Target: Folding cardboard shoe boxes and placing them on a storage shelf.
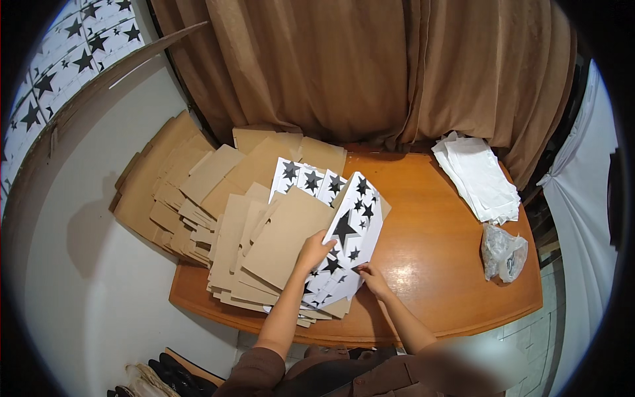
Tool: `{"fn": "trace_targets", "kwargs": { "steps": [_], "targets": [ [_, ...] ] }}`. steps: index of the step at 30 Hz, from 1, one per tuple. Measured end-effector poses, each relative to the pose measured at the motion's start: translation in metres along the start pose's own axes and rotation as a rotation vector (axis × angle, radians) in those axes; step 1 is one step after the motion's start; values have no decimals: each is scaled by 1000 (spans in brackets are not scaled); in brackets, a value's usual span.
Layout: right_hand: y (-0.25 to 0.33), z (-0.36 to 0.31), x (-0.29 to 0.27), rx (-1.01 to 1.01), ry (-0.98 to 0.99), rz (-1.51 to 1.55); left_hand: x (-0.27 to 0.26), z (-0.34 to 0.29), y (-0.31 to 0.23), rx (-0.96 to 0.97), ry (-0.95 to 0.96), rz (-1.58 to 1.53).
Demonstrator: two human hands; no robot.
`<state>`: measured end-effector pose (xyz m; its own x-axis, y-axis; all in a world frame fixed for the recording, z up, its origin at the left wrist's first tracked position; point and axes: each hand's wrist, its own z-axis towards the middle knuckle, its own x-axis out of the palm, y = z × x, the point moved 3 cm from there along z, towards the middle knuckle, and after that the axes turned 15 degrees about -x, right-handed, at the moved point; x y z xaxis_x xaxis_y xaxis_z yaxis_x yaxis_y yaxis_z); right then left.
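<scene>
Apparently mid-job, my left hand (314,253) and right hand (375,280) pinched the starry paper (350,239). Bare cardboard (288,231) was seemingly left.

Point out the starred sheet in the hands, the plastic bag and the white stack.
Starred sheet (350,239): head view, middle of its printed face.
Plastic bag (503,253): head view, middle of its crumpled side.
White stack (477,180): head view, middle of its top surface.
</scene>
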<state>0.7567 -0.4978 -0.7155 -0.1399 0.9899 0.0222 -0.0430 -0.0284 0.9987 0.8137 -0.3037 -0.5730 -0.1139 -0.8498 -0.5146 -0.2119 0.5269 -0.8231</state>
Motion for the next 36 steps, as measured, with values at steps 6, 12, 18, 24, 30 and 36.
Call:
{"fn": "trace_targets", "kwargs": {
  "steps": [6,12,18,24,30,36],
  "targets": [
    [1,-12,-111,-3,-520,213,68,-15,-50,118,114,-337],
    [40,-34,-197,64,-417,416,124,-28,-93,-55,490,-884],
    [57,-69,-288,277,-119,280,202,-34,-85,-193,435,-744],
    [134,-64,-310,-3,-164,39,275,-34,-90,12,82,-93],
    [209,-66,-315,-128,-8,-101,304,-38,-196,242,107,-147],
    [234,-69,-343,-232,-88,-389,313,-40,-237,303,148,33]
  ]
}}
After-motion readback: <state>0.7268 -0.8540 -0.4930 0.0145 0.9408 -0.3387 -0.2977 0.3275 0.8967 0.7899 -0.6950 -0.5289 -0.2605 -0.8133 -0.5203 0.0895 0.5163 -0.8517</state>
